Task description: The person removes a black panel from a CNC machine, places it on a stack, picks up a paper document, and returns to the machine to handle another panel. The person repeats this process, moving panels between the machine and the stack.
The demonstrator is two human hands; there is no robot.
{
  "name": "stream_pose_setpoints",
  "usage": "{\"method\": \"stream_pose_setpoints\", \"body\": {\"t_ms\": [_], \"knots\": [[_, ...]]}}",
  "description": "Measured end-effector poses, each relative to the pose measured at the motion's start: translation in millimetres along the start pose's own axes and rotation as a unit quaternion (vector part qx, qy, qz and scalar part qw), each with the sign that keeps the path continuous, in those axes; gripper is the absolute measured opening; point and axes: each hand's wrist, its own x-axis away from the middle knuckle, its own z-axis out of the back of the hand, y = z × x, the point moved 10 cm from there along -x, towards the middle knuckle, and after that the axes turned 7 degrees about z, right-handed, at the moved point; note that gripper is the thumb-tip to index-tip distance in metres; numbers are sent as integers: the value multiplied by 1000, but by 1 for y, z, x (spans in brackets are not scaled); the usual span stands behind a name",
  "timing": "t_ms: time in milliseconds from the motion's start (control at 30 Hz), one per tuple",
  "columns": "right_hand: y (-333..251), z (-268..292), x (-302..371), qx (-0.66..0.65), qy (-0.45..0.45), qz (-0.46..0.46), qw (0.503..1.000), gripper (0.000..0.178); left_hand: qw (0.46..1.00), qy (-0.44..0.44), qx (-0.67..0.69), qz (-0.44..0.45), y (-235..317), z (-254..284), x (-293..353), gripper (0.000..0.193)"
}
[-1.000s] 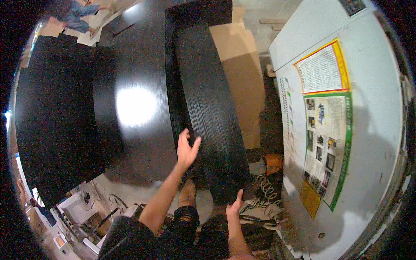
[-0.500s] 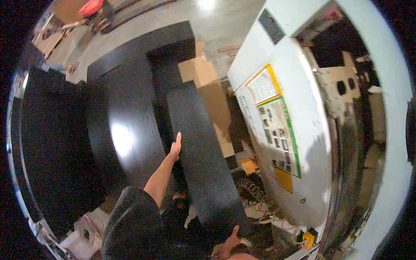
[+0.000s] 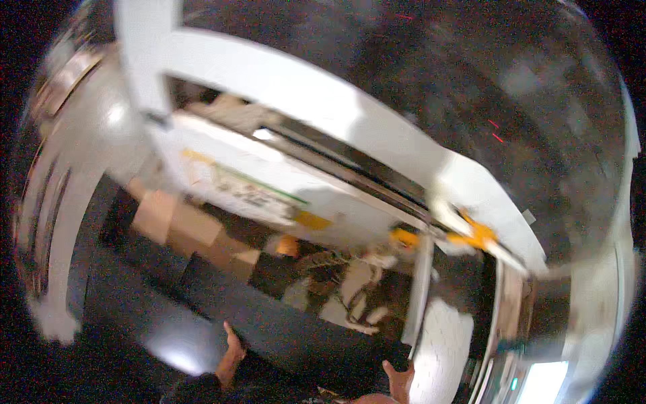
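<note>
A long black wood-grain board [image 3: 289, 340] lies across the lower part of the view, blurred by motion. My left hand [image 3: 233, 348] grips its near long edge, thumb up over the top face and the other fingers hidden beneath. At the board's right end my right hand [image 3: 400, 378] holds on, thumb raised, with most of its fingers out of sight. Under and beyond the board's left part are larger black panels [image 3: 118, 289], one with a bright glare on it.
Beyond the board stands a white machine [image 3: 235, 145] with a label sheet on its side. Brown cardboard [image 3: 182, 222] lies between the two. A coiled hose [image 3: 323, 259] and yellow machine parts [image 3: 474, 236] are at the right. Grey floor [image 3: 114, 141] shows at far left.
My view has swung sharply to the right, bringing more of the white machine into sight. Both hands keep hold of the black board, now lower in the picture and lying more crosswise.
</note>
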Motion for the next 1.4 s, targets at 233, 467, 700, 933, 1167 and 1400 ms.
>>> {"method": "stream_pose_setpoints", "body": {"t_ms": [233,467,700,933,1167,1400], "knots": [[180,184,88,-261,25,-20,965,57,964,-216,-155,23,-138,-48,129,110],[337,192,239,-360,187,-75,911,50,917,-198,-345,33,-143,-130,194,106],[494,204,386,-433,314,-169,828,57,806,-277,-523,-9,-240,-186,290,106],[580,184,505,-248,292,-323,866,76,658,-307,-685,-63,-341,-230,314,118],[582,153,531,-252,304,-430,812,70,598,-295,-742,-64,-408,-246,331,116],[574,156,495,-264,326,-454,786,65,531,-295,-772,-189,-396,-312,285,103]]}}
